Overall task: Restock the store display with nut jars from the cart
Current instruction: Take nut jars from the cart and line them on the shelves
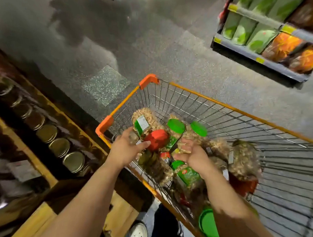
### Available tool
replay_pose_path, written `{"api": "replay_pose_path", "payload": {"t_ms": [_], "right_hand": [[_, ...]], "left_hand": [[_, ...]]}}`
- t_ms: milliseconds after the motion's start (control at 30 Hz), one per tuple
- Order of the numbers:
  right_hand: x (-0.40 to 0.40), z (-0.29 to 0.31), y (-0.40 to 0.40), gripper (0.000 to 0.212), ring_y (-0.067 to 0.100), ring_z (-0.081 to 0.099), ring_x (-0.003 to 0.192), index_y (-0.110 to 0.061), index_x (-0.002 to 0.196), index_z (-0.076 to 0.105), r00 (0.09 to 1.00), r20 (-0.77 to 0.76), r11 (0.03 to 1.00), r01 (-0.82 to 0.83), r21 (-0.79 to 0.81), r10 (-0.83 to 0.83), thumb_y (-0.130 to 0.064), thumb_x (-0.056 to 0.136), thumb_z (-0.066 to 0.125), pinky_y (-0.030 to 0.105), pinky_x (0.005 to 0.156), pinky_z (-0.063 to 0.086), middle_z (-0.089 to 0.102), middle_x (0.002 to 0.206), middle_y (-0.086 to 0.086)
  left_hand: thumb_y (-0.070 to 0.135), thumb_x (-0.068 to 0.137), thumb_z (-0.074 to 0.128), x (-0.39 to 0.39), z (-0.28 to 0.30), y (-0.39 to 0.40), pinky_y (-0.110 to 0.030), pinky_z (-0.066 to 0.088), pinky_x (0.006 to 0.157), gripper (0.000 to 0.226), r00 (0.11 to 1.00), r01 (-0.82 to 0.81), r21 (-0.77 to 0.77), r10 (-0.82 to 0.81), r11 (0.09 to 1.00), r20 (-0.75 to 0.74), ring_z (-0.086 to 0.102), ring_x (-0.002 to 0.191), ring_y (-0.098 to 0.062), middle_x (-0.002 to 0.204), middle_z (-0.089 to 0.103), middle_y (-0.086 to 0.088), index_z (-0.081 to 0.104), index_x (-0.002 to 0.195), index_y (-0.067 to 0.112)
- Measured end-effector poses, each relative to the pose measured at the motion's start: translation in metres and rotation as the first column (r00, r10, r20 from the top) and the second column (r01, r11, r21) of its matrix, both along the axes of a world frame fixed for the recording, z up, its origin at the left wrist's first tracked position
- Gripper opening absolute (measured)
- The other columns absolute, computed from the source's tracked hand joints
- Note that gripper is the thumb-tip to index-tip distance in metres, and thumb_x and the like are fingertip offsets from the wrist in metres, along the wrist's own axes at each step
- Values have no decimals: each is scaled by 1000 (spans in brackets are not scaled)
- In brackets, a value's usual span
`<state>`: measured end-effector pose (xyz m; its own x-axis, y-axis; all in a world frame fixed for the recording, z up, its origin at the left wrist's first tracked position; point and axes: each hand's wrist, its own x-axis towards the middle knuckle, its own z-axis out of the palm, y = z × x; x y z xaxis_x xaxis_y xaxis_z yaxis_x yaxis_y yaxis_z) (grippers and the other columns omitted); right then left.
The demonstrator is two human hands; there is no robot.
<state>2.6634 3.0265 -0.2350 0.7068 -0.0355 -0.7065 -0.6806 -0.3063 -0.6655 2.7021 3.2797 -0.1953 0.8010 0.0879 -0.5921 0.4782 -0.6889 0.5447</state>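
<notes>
Nut jars [172,135] in cart [205,96], hands [125,148] seemingly empty

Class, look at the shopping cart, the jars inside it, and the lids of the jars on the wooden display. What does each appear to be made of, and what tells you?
Orange-rimmed wire shopping cart: thin grey metal wire grid, with matte orange corner caps, probably plastic. See-through nut jar with a red lid: likely clear plastic, since the nuts show through; the lid looks like matte plastic. Gold round lids on the display jars: shiny, reflective, probably metal.
</notes>
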Motion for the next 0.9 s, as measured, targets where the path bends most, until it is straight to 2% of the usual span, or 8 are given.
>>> {"api": "replay_pose_path", "payload": {"t_ms": [200,333,467,567,633,700,800,900], "right_hand": [[37,-66,7,92,20,48,139,-20,151,43,991,3,991,-133,-29,133,-26,73,92,37,116,38,51,150,8],[57,-96,16,101,18,36,148,-17,156,35,986,39,986,-163,34,162,-22,73,92,23,108,30,42,157,4],[67,-117,24,114,13,40,144,-33,156,33,979,130,986,-163,20,159,-56,60,88,33,116,35,42,156,-6],[73,-128,26,111,3,42,135,-36,157,31,971,155,981,-190,49,181,-50,64,89,23,112,35,43,147,-15],[78,-136,27,106,1,38,133,-28,157,35,966,201,985,-172,22,164,-39,69,93,18,110,31,42,146,-9],[79,-142,30,101,4,39,133,-30,156,37,965,223,989,-144,17,137,-32,71,93,26,114,34,44,149,-3],[72,-151,36,103,9,41,135,-40,155,34,968,226,992,-120,30,110,-33,71,92,38,115,40,41,143,-11],[67,-155,43,104,15,41,138,-49,152,33,972,231,993,-58,101,33,-27,69,91,46,113,43,36,147,-14]], "left_hand": [[72,75,73,35,-57,-11,-47,39,115,103,993,-94,19,95,995,-75,39,145,-33,159,38,-12,26,159,37],[72,77,71,53,-83,-21,-43,34,116,103,985,-126,30,129,992,-118,39,143,-36,158,29,-17,19,160,39],[88,57,59,69,-103,-30,-52,31,119,117,986,-85,72,94,994,-135,34,146,-37,160,27,-18,15,158,47],[89,52,58,79,-115,-35,-49,27,122,116,986,-104,60,111,993,-127,29,150,-30,163,26,-12,18,155,52],[90,50,58,83,-122,-38,-48,26,123,114,986,-103,59,110,993,-125,30,149,-28,163,26,-9,22,153,55],[86,59,65,85,-126,-40,-45,26,123,109,985,-107,37,111,994,-135,33,148,-28,163,24,-9,21,154,55],[72,75,73,86,-132,-43,-40,28,122,100,983,-129,6,129,992,-128,34,148,-28,164,23,-8,21,158,50],[79,69,70,85,-134,-44,-40,32,120,107,986,-123,18,125,992,-114,39,146,-26,164,31,-6,18,158,50]]}}
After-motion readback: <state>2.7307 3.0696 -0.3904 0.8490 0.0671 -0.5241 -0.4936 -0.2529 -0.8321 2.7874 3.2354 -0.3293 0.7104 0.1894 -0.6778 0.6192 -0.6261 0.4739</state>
